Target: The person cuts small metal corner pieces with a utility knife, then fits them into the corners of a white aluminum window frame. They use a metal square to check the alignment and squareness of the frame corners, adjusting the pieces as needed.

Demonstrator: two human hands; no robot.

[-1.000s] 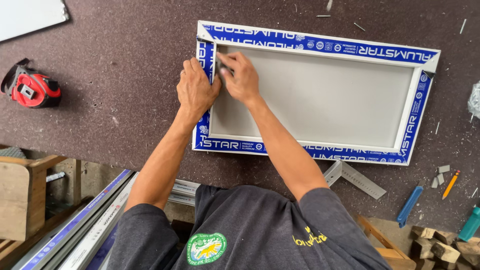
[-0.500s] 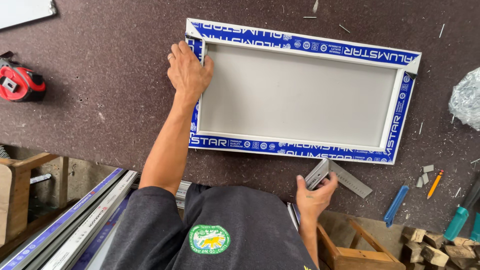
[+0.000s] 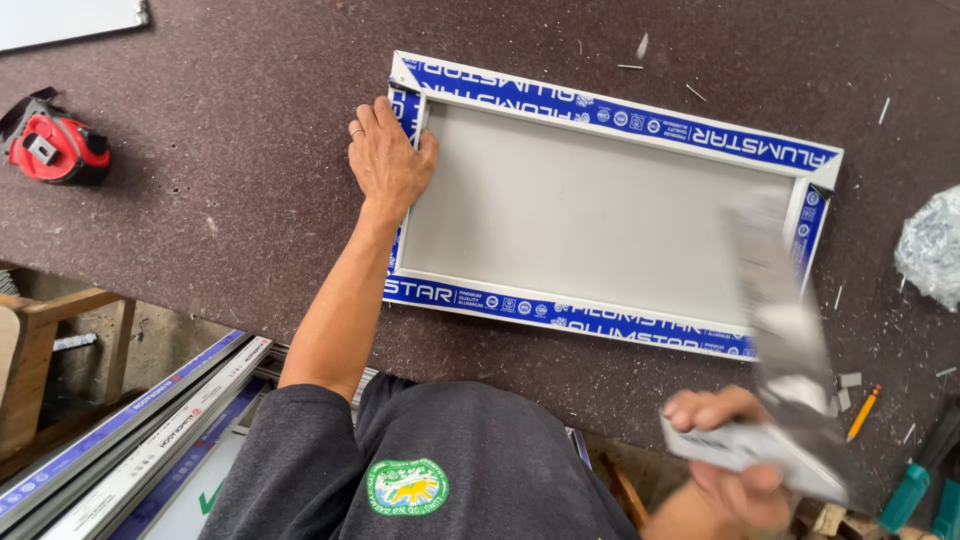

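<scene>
A rectangular aluminium frame wrapped in blue-and-white protective film lies flat on the dark brown worktable, with a pale grey panel inside it. My left hand presses flat on the frame's left end near its far corner, a ring on one finger. My right hand is low at the table's near edge, gripping a metal try square whose blade is blurred as it rises over the frame's right end.
A red and black tape measure lies far left. A crumpled clear plastic bag sits at the right edge. A pencil and small metal offcuts lie near right. Long aluminium profiles rest below the table.
My right hand left the frame's corner, reached down to the square at the near edge, and has lifted it. My left hand stayed on the frame's left end.
</scene>
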